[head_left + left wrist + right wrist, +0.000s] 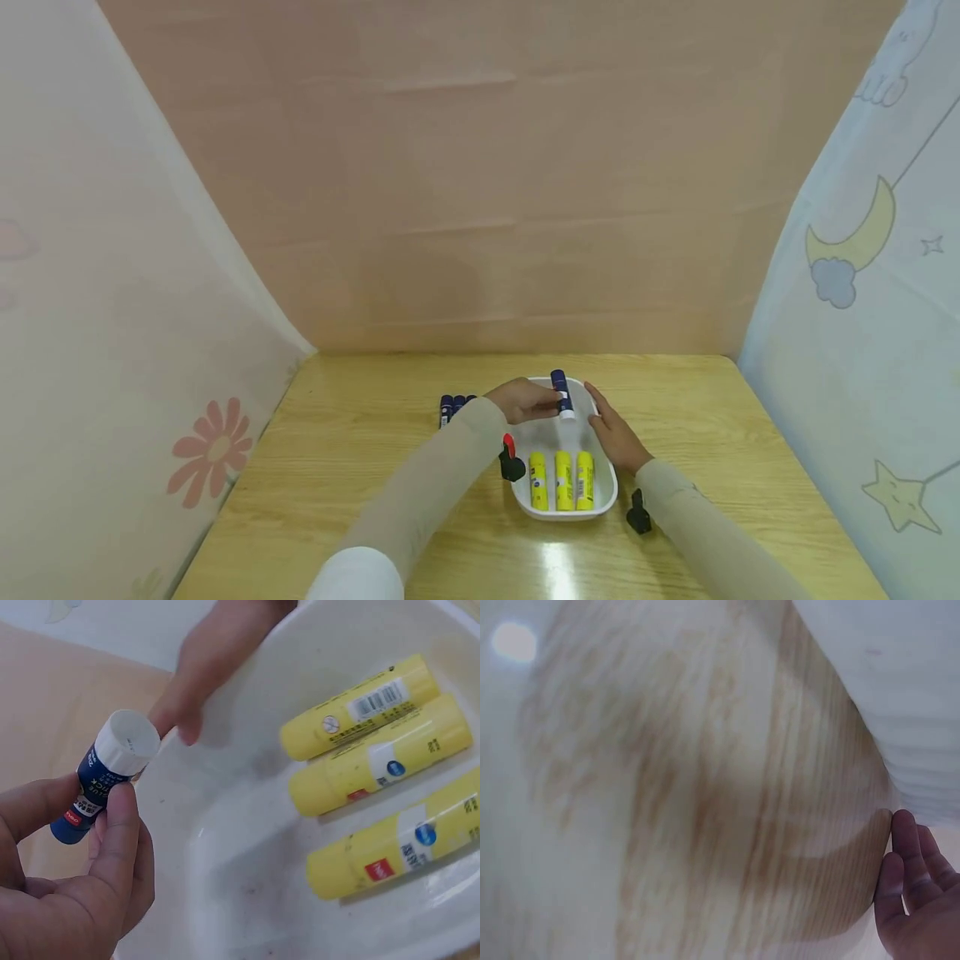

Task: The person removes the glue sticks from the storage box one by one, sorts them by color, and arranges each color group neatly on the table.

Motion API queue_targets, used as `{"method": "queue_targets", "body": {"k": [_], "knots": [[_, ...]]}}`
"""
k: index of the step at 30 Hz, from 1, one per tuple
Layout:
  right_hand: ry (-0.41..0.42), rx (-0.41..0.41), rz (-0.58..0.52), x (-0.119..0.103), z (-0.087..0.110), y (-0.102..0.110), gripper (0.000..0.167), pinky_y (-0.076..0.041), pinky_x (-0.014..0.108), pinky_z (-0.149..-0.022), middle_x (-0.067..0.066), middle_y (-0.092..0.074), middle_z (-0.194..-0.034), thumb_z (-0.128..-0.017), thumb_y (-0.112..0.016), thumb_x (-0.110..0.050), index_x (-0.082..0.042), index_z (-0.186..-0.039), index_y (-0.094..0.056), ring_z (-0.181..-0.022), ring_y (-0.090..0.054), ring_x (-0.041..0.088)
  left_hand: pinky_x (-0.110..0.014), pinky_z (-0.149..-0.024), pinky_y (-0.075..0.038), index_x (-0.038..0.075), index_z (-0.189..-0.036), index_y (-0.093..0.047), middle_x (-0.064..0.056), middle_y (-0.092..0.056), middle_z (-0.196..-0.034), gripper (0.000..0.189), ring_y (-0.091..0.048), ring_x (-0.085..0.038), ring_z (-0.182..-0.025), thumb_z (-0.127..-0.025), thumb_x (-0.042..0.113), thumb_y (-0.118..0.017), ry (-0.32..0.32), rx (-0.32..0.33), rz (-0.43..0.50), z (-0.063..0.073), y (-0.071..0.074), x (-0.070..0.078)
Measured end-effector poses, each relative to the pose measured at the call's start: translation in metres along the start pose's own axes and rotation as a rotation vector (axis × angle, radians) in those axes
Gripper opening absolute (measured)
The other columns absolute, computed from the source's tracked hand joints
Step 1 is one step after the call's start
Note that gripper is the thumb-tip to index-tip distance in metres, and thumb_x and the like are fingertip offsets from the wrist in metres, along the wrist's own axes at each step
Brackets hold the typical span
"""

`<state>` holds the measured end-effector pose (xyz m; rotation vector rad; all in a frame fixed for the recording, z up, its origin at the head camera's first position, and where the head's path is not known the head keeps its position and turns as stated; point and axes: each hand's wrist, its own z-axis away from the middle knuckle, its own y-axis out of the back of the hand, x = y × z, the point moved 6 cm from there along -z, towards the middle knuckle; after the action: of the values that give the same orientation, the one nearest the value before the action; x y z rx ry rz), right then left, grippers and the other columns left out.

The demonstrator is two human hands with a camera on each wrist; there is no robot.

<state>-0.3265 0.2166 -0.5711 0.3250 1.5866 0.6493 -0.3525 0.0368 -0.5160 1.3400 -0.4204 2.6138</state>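
My left hand (523, 401) pinches a blue glue stick (94, 784) between thumb and fingers, above the far part of a white plastic basin (566, 516). Its white end (129, 741) points toward the near side, and the blue end is tilted up and away. At the basin's right side, my right hand (617, 435) holds the rim, with the thumb over the edge and fingers (905, 836) against the outer wall. Inside the basin's near half lie a left yellow glue stick (538, 482), a middle one (564, 482) and a right one (585, 482), roughly parallel.
More blue glue sticks (446, 408) lie side by side on the wooden table (360, 425), left of the basin and partly hidden by the left forearm. A plain brown sheet (480, 208) hangs behind the table, with patterned cloths (847, 333) at both sides.
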Motion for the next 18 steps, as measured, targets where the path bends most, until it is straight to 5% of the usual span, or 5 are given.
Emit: {"method": "queue_targets", "body": {"k": [7, 18], "knots": [[-0.039, -0.001, -0.003, 0.012, -0.001, 0.002, 0.058, -0.020, 0.061, -0.111, 0.019, -0.017, -0.159, -0.105, -0.033, -0.017, -0.024, -0.158, -0.009, -0.141, -0.022, 0.044, -0.036, -0.098, -0.049, -0.006, -0.111, -0.066, -0.014, -0.066, -0.102, 0.021, -0.065, -0.018, -0.090, -0.093, 0.004, -0.065, -0.035, -0.052, 0.053, 0.008, 0.022, 0.009], [-0.055, -0.011, -0.003, 0.013, -0.003, 0.009, 0.058, -0.020, 0.061, -0.110, 0.018, -0.015, -0.160, -0.106, -0.033, -0.019, -0.026, -0.158, -0.008, -0.141, -0.020, 0.044, -0.033, -0.098, -0.048, -0.007, -0.117, -0.064, -0.017, -0.067, -0.108, 0.026, -0.066, -0.019, -0.091, -0.095, 0.006, -0.063, -0.083, -0.037, 0.083, 0.020, 0.073, 0.014]]}}
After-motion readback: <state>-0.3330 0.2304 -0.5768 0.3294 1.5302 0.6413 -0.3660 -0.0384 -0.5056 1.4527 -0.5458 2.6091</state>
